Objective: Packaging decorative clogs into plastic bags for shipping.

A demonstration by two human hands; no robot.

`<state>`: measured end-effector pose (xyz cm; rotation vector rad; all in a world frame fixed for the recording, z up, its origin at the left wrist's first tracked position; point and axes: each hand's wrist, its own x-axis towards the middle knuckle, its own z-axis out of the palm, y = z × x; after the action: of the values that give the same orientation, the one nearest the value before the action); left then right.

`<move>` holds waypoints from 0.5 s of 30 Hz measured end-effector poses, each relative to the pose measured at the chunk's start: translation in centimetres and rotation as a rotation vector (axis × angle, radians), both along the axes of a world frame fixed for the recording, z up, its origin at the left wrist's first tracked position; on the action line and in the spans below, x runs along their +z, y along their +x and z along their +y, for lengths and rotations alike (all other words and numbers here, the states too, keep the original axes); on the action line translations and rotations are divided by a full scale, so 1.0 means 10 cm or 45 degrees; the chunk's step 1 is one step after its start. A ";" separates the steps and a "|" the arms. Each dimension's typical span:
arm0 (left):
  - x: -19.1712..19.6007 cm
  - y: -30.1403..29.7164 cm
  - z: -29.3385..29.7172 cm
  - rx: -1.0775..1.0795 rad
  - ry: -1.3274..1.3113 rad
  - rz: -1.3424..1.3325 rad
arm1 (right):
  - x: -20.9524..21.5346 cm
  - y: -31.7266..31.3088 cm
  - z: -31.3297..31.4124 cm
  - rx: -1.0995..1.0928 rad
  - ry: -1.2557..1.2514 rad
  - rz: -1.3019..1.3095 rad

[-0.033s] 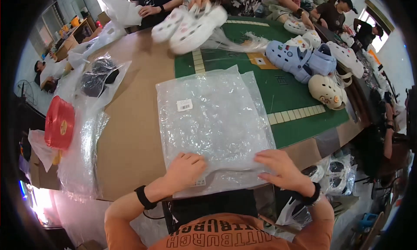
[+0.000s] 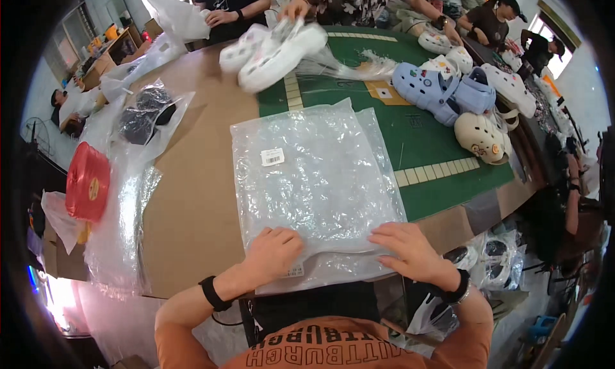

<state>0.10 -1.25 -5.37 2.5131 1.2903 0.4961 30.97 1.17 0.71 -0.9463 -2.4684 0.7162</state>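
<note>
A stack of clear plastic bags (image 2: 314, 170) lies flat before me, a white label on the top one. At the near left part of the stack, my left hand (image 2: 274, 255) is closed, with curled fingers on the top bag's near edge; the fingertips are hidden. My right hand (image 2: 410, 250) rests on the near right part with fingers stretched and thumb apart, so it is open. Between the hands, the top bag's near edge is slightly raised and wavy.
Across the table, a co-worker's hand (image 2: 295, 8) holds white clogs (image 2: 275, 56), blurred. Blue clogs (image 2: 426, 88) and a beige clog (image 2: 480, 135) sit at right. At left are a red plastic roll (image 2: 88, 182) and bagged dark shoes (image 2: 147, 113). Another person handles a plastic bag (image 2: 176, 18).
The co-worker's white clogs have shifted slightly left and down. My right hand has slid a little to the left on the bag; my left hand looks nearly still.
</note>
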 end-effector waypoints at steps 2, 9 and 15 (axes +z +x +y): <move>0.07 0.01 0.01 0.031 0.028 -0.048 | -0.15 -0.05 0.05 0.019 0.190 -0.123; 0.11 -0.01 -0.03 0.090 0.057 -0.197 | -0.05 -0.18 0.06 -0.028 0.212 -0.161; 0.10 -0.03 -0.05 -0.007 0.046 -0.132 | -0.20 -0.19 0.15 -0.062 0.193 -0.102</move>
<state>-0.16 -1.75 -4.34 2.4833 1.2470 0.6457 29.06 2.70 -1.27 -0.9914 -2.5179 0.4762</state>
